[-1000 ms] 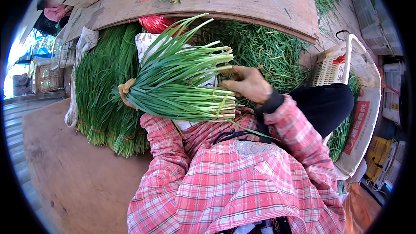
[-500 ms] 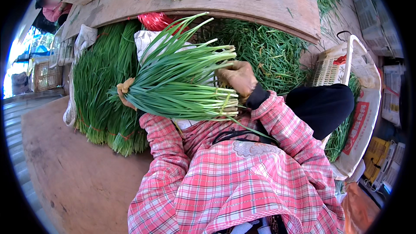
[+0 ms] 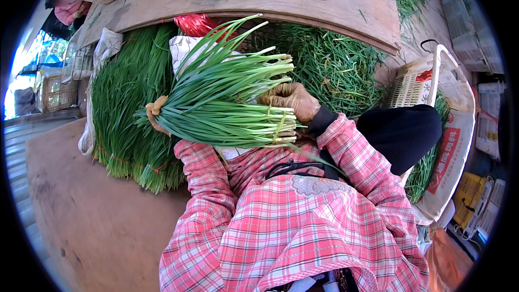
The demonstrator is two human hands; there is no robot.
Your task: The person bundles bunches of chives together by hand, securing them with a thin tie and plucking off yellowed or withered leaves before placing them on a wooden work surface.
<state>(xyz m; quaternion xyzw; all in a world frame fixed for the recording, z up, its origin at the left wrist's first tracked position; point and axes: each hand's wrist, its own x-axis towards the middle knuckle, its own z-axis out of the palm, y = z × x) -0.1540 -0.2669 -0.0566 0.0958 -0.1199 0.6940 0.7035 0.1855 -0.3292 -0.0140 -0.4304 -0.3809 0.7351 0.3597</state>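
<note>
A large bunch of garlic chives (image 3: 216,97) lies fanned across my lap, its pale cut stems pointing right. My left hand (image 3: 157,111), in a tan glove, is closed round the narrow leafy end. My right hand (image 3: 294,101), in a similar soiled glove, is at the stem end. Its curled fingers grip in among the stems, where the fan parts into an upper and a lower spread; the fingertips are partly hidden by leaves. A loose green blade hangs from the lower stems over my sleeve.
Tied chive bundles (image 3: 127,103) stand at left. Loose greens (image 3: 330,70) are heaped beyond my right hand, under the edge of a wooden board (image 3: 308,0). A lined white basket (image 3: 457,151) stands at right. Red twine (image 3: 194,24) lies behind the bunch. Another person (image 3: 67,13) sits far left.
My right hand has shifted slightly left and down, its fingers reaching further in between the stems. My left hand keeps its hold on the leafy end, nearly unmoved.
</note>
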